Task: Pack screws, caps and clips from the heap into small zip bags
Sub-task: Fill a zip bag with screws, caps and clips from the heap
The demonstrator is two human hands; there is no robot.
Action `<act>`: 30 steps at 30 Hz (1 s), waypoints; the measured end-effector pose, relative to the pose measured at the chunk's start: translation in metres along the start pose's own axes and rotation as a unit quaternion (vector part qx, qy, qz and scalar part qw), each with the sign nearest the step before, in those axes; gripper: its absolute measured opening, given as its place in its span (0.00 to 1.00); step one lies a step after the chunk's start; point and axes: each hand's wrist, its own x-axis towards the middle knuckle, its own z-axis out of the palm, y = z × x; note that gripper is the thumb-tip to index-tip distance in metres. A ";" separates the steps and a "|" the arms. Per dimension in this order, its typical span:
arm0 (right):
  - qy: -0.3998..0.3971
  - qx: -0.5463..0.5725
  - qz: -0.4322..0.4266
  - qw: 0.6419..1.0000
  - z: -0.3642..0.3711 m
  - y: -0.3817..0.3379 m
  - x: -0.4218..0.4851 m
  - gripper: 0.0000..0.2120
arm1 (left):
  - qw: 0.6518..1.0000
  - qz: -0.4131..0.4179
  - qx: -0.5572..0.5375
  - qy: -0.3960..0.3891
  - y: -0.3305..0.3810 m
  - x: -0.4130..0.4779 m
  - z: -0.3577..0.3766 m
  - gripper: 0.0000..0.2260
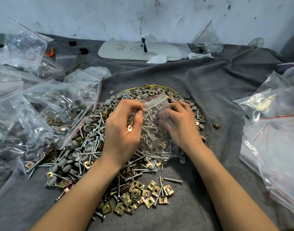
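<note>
Zip bag (157, 114) pinched at mouth by left hand (123, 132) and right hand (184, 129), clip (129, 128) tucked under left fingers; spill onto heap (86, 152) below risked if rim slips

A heap (93, 135) of screws, caps and clips is spread mid-table (218, 97). A zip bag (157, 120) is held over it between the left hand (123, 129) and the right hand (183, 124). Filled bags (48, 110) are piled to the left, flat bags (274, 142) are stacked to the right, and a board (126, 50) is laid behind, near the wall (109, 14)
</note>
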 end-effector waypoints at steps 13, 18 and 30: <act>0.002 0.013 0.015 1.000 -0.009 -0.003 -0.002 0.08 | 1.000 -0.002 -0.003 -0.002 0.001 0.000 0.000 0.04; 0.103 0.201 0.058 0.972 -0.025 -0.015 -0.004 0.06 | 0.996 0.037 0.018 -0.079 -0.001 0.002 0.003 0.08; 0.159 0.252 -0.089 0.950 -0.042 -0.032 -0.011 0.05 | 0.986 0.070 -0.001 -0.149 -0.001 -0.001 0.002 0.10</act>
